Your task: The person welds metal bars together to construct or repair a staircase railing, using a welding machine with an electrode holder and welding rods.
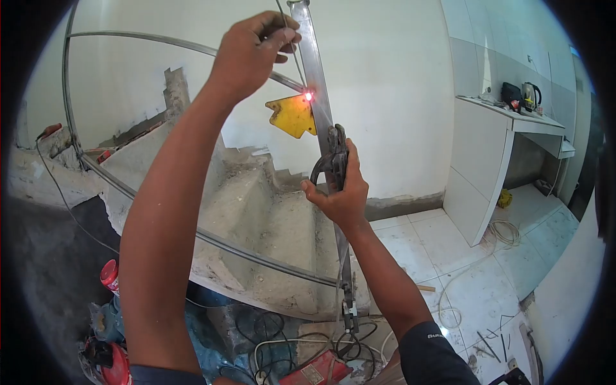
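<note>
Pinched in my left hand is a thin rod that slants down to a bright glowing spot on the upright metal post. A thin metal rail meets the post at that spot. Just below it, a yellow plate with notched edges sits against the post. My right hand is lower down, wrapped round a dark clamp-like tool at the post. Its thumb and fingers are on either side of the tool.
Behind the post rise rough concrete steps, with a curved metal railing crossing them. Tangled cables and a red box lie below. A white counter with a kettle stands at the right.
</note>
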Available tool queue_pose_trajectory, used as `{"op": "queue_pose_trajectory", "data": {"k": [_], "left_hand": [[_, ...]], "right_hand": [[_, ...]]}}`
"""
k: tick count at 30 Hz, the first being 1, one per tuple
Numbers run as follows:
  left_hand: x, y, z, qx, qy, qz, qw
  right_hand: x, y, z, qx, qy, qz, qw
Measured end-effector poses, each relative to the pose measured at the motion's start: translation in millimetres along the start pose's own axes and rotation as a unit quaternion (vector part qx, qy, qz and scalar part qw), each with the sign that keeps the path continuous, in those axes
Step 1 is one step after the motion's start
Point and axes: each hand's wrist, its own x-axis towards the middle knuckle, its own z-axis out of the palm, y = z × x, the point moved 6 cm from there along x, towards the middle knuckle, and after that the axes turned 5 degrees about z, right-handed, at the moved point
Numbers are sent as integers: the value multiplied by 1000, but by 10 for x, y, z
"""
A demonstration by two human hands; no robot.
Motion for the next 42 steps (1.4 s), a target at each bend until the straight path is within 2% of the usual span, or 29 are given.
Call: {"op": "queue_pose_trajectory", "data": {"k": [1, 11, 18, 20, 31, 37, 39, 41, 42], "left_hand": [[14, -36, 28, 8, -3, -5, 1000], [82, -138, 137, 1, -10, -22, 1000], [100, -4, 188, 17, -8, -21, 1000], [92, 1, 201, 35, -15, -51, 998], [150, 82, 270, 84, -44, -32, 995], [157, -94, 259, 5, -28, -63, 998], [157, -54, 250, 22, -24, -56, 998], [156, -66, 256, 38, -21, -47, 998], [159, -120, 272, -1, -14, -51, 999]], "right_hand": [[-1, 17, 5, 6, -12, 25, 1000], [39, -92, -63, -12, 9, -30, 999], [31, -67, -57, -27, -9, -13, 1000], [27, -61, -56, -19, -17, -1, 1000], [58, -92, -55, -28, -20, -14, 999], [53, -75, -43, -44, -19, -4, 999], [39, -67, -29, -52, -18, -7, 998], [36, -13, -10, 2, -42, 55, 998], [45, -18, -15, 2, -42, 55, 998]]}}
